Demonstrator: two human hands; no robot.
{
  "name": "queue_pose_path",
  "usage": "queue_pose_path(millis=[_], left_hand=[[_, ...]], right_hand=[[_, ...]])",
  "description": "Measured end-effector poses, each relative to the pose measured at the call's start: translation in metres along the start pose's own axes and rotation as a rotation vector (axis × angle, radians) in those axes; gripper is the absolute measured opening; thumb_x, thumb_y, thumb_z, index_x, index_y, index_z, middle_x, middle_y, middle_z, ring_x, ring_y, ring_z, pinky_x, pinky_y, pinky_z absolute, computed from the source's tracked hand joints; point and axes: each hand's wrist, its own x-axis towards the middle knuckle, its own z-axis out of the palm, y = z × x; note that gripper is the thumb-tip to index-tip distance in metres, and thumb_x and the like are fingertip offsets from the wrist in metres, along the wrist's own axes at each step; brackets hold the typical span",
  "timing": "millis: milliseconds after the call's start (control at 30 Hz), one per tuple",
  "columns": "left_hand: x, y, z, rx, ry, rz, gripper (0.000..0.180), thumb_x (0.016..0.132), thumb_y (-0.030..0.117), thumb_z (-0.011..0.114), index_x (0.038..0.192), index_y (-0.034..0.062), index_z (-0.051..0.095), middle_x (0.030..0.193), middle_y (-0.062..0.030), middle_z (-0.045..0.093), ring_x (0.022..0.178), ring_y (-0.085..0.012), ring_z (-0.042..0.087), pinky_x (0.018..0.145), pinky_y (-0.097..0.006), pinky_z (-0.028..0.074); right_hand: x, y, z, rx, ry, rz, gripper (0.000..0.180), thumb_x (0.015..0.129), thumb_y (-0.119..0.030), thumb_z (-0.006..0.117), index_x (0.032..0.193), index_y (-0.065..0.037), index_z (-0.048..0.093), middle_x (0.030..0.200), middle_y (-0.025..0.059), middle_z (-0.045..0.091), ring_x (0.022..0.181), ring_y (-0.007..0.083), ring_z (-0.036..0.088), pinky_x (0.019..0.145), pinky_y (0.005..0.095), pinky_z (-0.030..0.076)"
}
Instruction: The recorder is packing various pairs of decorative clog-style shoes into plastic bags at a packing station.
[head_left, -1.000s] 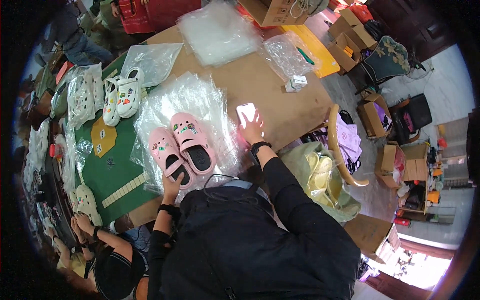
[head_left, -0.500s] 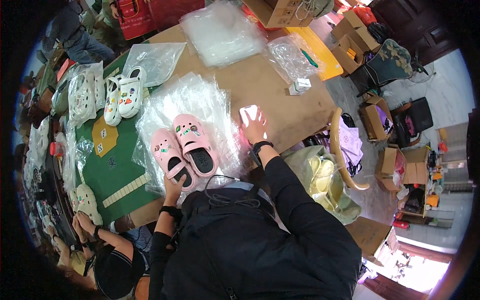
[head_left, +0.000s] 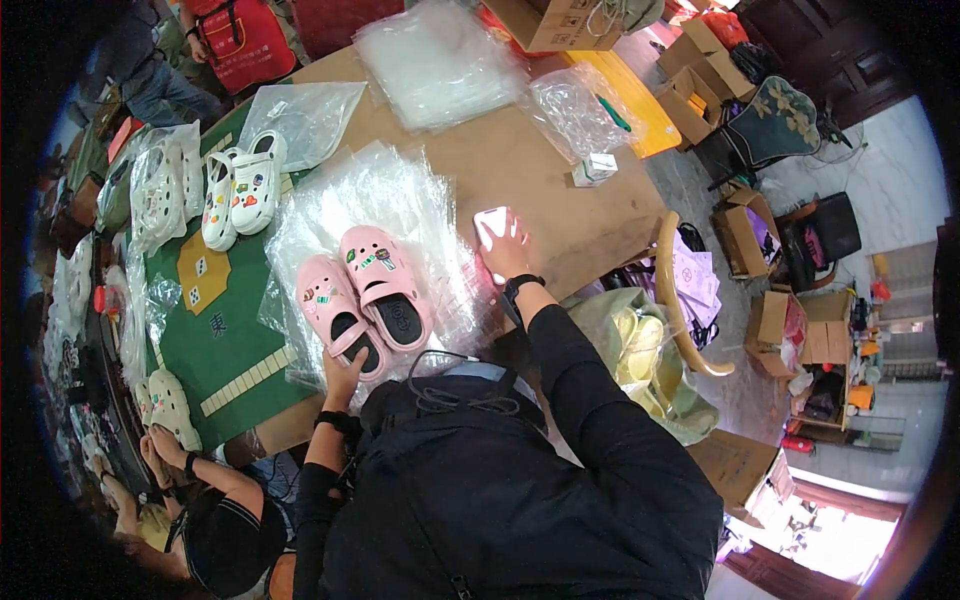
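A pair of pink clogs [head_left: 385, 283] with colourful charms and dark insoles lies side by side on a stack of clear plastic bags [head_left: 440, 215]. My left hand [head_left: 343, 378] grips the heel of the left clog, its thumb at the opening. Over on the brown tabletop, to the right of the bags, my right hand [head_left: 508, 250] is closed over a pale, bright-faced phone [head_left: 489, 226]; part of the phone is hidden under the fingers. White clogs [head_left: 242, 190] with charms sit at the far left of the pink pair.
A green mat [head_left: 200, 350] covers the table's left side, with bagged clogs [head_left: 160, 195] on it. Further off lie more clear bags [head_left: 440, 65] and a small white box [head_left: 595, 170]. A curved wooden chair back [head_left: 668, 290] stands right. A co-worker [head_left: 235, 530] handles pale clogs at lower left.
The view has shifted slightly. At the far edge, a red bag beside another person shows more fully. My hands keep their places on the clog and the phone.
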Motion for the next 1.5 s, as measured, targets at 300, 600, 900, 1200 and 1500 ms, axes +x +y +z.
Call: queue_pose_path(millis=[300, 600, 900, 1200, 1500], left_hand=[[0.0, -0.001, 0.001, 0.07, 0.025, -0.009, 0.069, 0.065, 0.022, 0.078, 0.116, -0.0052, 0.041, 0.109, -0.02, 0.051, 0.101, -0.0292, 0.051, 0.088, -0.038, 0.041], [0.004, -0.013, -0.001, -0.001, -0.019, -0.018, 0.068, 0.067, 0.021, 0.077, 0.117, -0.0053, 0.04, 0.109, -0.0187, 0.051, 0.1, -0.0284, 0.052, 0.087, -0.036, 0.042], [0.006, -0.019, -0.002, -0.03, -0.038, -0.036, 0.073, 0.066, 0.021, 0.077, 0.12, -0.0071, 0.036, 0.112, -0.0208, 0.05, 0.102, -0.0287, 0.051, 0.089, -0.036, 0.041], [0.007, -0.028, -0.003, 0.025, -0.031, 0.002, 0.069, 0.067, 0.022, 0.077, 0.117, -0.0063, 0.04, 0.11, -0.0209, 0.05, 0.102, -0.0314, 0.05, 0.089, -0.038, 0.04], [0.003, -0.019, 0.001, 0.009, 0.004, -0.035, 0.069, 0.067, 0.02, 0.077, 0.118, -0.0061, 0.038, 0.11, -0.02, 0.05, 0.102, -0.029, 0.051, 0.088, -0.037, 0.041]], right_hand=[[-0.002, 0.011, 0.012, 0.027, 0.068, 0.034, 0.054, 0.076, -0.03, 0.059, 0.127, -0.026, 0.045, 0.146, 0.0128, 0.012, 0.131, 0.0375, 0.02, 0.1, 0.0588, 0.02], [0.002, 0.001, 0.004, 0.022, 0.014, 0.018, 0.053, 0.077, -0.03, 0.057, 0.129, -0.028, 0.043, 0.146, 0.0145, 0.012, 0.13, 0.0378, 0.021, 0.101, 0.0578, 0.021], [0.003, 0.005, 0.006, 0.053, 0.064, 0.015, 0.05, 0.077, -0.024, 0.057, 0.126, -0.026, 0.046, 0.145, 0.0137, 0.016, 0.129, 0.037, 0.023, 0.101, 0.0567, 0.022], [0.003, 0.004, 0.009, 0.081, 0.145, 0.007, 0.046, 0.077, -0.018, 0.054, 0.122, -0.023, 0.051, 0.142, 0.0131, 0.022, 0.126, 0.0362, 0.028, 0.1, 0.0551, 0.023], [-0.032, 0.033, -0.009, 0.383, 0.343, 0.086, 0.037, 0.071, 0.004, 0.049, 0.096, -0.014, 0.069, 0.131, 0.0154, 0.042, 0.118, 0.0314, 0.041, 0.1, 0.038, 0.032]])
